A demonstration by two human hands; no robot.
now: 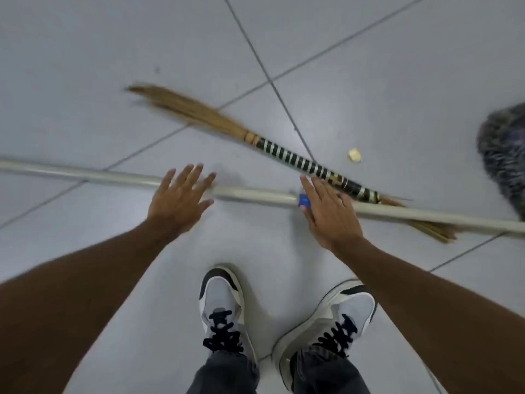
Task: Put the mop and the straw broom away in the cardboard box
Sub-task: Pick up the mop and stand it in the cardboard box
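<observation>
A straw broom [284, 153] lies on the tiled floor, its tan bristles pointing up-left and its black-and-white banded handle running down-right. The mop's pale pole [113, 174] lies across the floor from left to right, crossing over the broom's handle end; it carries a small blue piece [303, 201]. The grey shaggy mop head [502, 157] shows at the right edge. My left hand [179, 200] hovers with fingers spread just over the pole. My right hand [329, 211] is spread over the pole beside the blue piece. Neither hand holds anything. No cardboard box is in view.
A small yellowish scrap [354, 155] lies on the floor beyond the broom handle. My two feet in grey-and-white sneakers [224, 308] stand just in front of the pole. Grey floor tiles [85, 66] with dark joints stretch all around.
</observation>
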